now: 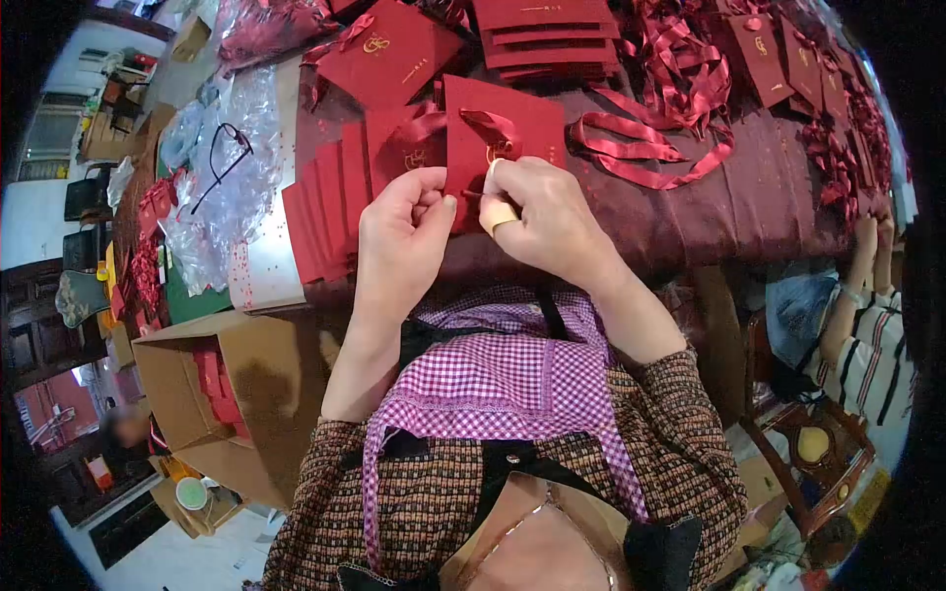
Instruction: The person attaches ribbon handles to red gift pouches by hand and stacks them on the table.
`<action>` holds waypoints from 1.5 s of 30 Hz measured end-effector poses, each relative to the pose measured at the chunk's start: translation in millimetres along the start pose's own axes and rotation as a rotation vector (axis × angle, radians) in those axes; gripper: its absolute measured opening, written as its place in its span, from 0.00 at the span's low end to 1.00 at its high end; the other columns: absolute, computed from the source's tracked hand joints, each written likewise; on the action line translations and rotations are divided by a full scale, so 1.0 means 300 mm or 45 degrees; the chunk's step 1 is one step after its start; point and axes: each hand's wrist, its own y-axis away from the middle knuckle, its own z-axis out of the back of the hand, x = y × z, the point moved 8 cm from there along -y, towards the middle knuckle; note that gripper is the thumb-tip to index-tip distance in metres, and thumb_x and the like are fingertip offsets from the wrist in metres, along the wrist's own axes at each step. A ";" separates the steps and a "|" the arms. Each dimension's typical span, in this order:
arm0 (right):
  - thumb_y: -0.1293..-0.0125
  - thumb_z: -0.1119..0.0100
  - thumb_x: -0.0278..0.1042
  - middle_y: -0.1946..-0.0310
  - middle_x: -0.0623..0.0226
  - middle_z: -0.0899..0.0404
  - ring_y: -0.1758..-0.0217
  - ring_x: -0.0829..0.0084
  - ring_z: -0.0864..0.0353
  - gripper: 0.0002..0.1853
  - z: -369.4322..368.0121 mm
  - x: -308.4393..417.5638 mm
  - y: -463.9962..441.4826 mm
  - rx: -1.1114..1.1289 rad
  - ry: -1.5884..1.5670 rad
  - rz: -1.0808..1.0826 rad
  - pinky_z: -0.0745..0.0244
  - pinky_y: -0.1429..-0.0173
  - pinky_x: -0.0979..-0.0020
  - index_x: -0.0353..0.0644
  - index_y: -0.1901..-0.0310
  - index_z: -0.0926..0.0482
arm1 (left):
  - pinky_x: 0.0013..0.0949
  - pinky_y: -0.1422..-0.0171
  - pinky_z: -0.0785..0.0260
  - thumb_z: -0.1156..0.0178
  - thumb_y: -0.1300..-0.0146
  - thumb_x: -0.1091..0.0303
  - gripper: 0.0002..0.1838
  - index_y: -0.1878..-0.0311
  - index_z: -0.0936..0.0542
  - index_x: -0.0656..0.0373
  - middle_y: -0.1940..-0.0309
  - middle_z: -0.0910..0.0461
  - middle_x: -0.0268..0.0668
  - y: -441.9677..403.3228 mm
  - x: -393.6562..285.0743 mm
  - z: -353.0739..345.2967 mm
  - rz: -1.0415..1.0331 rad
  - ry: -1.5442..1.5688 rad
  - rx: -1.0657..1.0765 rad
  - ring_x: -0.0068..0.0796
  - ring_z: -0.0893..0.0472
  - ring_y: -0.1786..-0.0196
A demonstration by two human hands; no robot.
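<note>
A red paper bag (503, 108) with gold print lies on the table in front of me, a satin ribbon (488, 123) looped on its face. My left hand (406, 231) is at the bag's lower left edge, fingers curled and thumb pressed in; what they hold is hidden. Over the bag's lower right part, my right hand (547, 219) is closed, with a gold-coloured band round one finger. A small dark tip sticks out from its fingers towards the left hand, too small to name. Beside my left hand, several red bags (330, 192) lie in an overlapping row.
More red bags (547, 39) are stacked at the back, with loose red ribbons (680, 74) to the right. Eyeglasses (225, 163) rest on clear plastic at left. A cardboard box (281, 394) stands below. Another person's arm (855, 281) reaches in at far right.
</note>
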 end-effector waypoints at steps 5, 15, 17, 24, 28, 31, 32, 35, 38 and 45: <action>0.49 0.44 0.24 0.79 0.55 0.26 0.72 0.56 0.24 0.02 -0.011 -0.052 0.008 0.057 -0.021 -0.092 0.29 0.66 0.61 0.36 0.74 0.26 | 0.20 0.63 0.32 0.39 0.40 0.79 0.12 0.52 0.21 0.68 0.70 0.24 0.26 -0.004 0.035 -0.010 0.069 0.060 0.030 0.12 0.30 0.68; 0.51 0.41 0.28 0.80 0.56 0.26 0.72 0.55 0.24 0.05 -0.004 -0.030 0.000 0.018 -0.048 -0.050 0.29 0.66 0.57 0.37 0.76 0.27 | 0.19 0.64 0.33 0.40 0.40 0.80 0.12 0.52 0.21 0.67 0.69 0.23 0.27 -0.002 0.022 -0.018 0.069 0.093 0.035 0.12 0.30 0.69; 0.51 0.41 0.28 0.81 0.56 0.27 0.73 0.55 0.24 0.06 -0.006 -0.022 -0.004 0.009 -0.041 -0.033 0.29 0.67 0.57 0.38 0.76 0.28 | 0.19 0.64 0.33 0.40 0.39 0.80 0.11 0.52 0.21 0.67 0.69 0.23 0.27 -0.002 0.017 -0.020 0.049 0.031 0.023 0.11 0.30 0.69; 0.57 0.41 0.25 0.82 0.59 0.31 0.75 0.57 0.29 0.09 0.007 0.092 -0.007 -0.187 0.432 0.342 0.33 0.68 0.58 0.42 0.78 0.33 | 0.32 0.64 0.27 0.39 0.43 0.80 0.08 0.59 0.23 0.67 0.69 0.21 0.45 0.004 -0.040 -0.028 -0.136 -0.340 -0.061 0.33 0.20 0.69; 0.57 0.41 0.30 0.79 0.59 0.26 0.71 0.59 0.25 0.08 -0.010 0.125 -0.015 -0.063 0.587 0.373 0.31 0.63 0.59 0.42 0.76 0.30 | 0.33 0.69 0.31 0.44 0.44 0.83 0.06 0.62 0.24 0.67 0.74 0.25 0.44 0.008 -0.084 -0.027 -0.491 -0.566 -0.151 0.32 0.24 0.74; 0.52 0.42 0.28 0.81 0.56 0.27 0.75 0.53 0.25 0.07 -0.006 0.089 -0.028 0.027 0.329 0.360 0.30 0.68 0.53 0.39 0.74 0.30 | 0.46 0.58 0.29 0.40 0.46 0.78 0.07 0.63 0.25 0.64 0.68 0.24 0.49 0.001 -0.069 -0.020 -0.410 -0.442 -0.099 0.53 0.23 0.61; 0.49 0.43 0.29 0.80 0.53 0.26 0.73 0.50 0.24 0.06 -0.011 0.073 -0.029 0.121 0.257 0.265 0.30 0.66 0.50 0.38 0.73 0.30 | 0.46 0.58 0.29 0.40 0.46 0.78 0.07 0.63 0.25 0.65 0.68 0.23 0.50 0.000 -0.065 -0.017 -0.355 -0.390 -0.088 0.53 0.23 0.62; 0.44 0.44 0.30 0.78 0.51 0.25 0.70 0.48 0.24 0.06 -0.011 0.064 -0.029 0.197 0.148 0.192 0.30 0.65 0.49 0.37 0.71 0.28 | 0.32 0.67 0.28 0.38 0.44 0.77 0.08 0.61 0.23 0.67 0.71 0.21 0.46 -0.007 -0.049 -0.011 -0.378 -0.402 -0.092 0.33 0.20 0.71; 0.42 0.44 0.30 0.78 0.51 0.26 0.69 0.48 0.24 0.06 -0.027 0.061 -0.014 0.144 0.122 0.211 0.30 0.64 0.49 0.37 0.72 0.28 | 0.32 0.66 0.27 0.38 0.44 0.77 0.08 0.61 0.22 0.68 0.69 0.20 0.48 -0.010 -0.021 -0.016 -0.389 -0.386 -0.082 0.34 0.18 0.69; 0.42 0.44 0.31 0.78 0.53 0.24 0.71 0.51 0.23 0.07 -0.068 0.118 -0.017 0.165 0.404 0.245 0.29 0.64 0.49 0.38 0.73 0.27 | 0.46 0.55 0.26 0.43 0.45 0.78 0.08 0.61 0.22 0.66 0.65 0.20 0.50 0.011 -0.029 0.001 -0.510 -0.401 -0.079 0.52 0.20 0.60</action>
